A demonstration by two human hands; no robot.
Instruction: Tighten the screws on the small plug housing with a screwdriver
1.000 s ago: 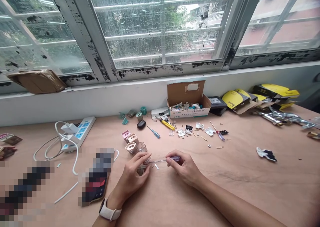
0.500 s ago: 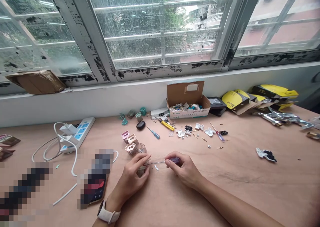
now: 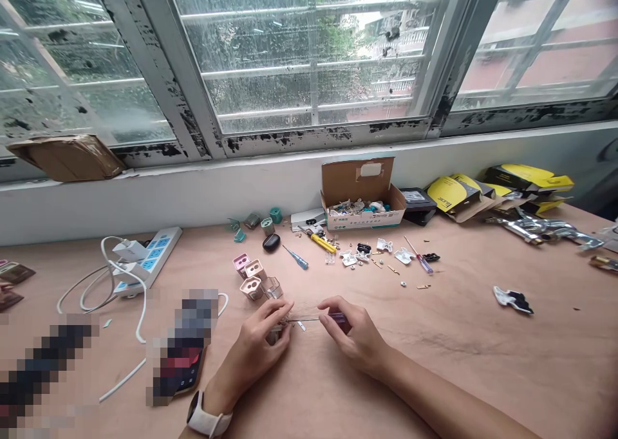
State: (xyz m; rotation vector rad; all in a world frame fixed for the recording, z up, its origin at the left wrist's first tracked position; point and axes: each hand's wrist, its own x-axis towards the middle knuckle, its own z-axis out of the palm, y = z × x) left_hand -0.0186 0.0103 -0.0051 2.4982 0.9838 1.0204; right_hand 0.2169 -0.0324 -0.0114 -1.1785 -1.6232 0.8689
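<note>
My right hand (image 3: 355,336) is closed around the purple handle of a screwdriver (image 3: 338,320). Its thin metal shaft points left and reaches the fingers of my left hand (image 3: 263,336). Between thumb and fingers, my left hand grips a small clear part (image 3: 274,335), mostly hidden by the fingers. A small white strip (image 3: 302,326) lies on the table just under the shaft. Beyond my left hand stand a clear sharpener (image 3: 273,288), two peach sharpeners (image 3: 252,288) and a pink one (image 3: 241,263).
Behind are a blue screwdriver (image 3: 296,257), a yellow-handled tool (image 3: 322,242), a black case (image 3: 271,242), scattered white pieces and an open carton (image 3: 364,218) of parts. A power strip (image 3: 154,259) with cables and a phone (image 3: 186,362) lie left. Metal fittings (image 3: 545,226) lie right.
The screwdriver's handle has turned slightly in my right hand, and its shaft sits a little lower. My left hand has barely shifted, still on the clear part.
</note>
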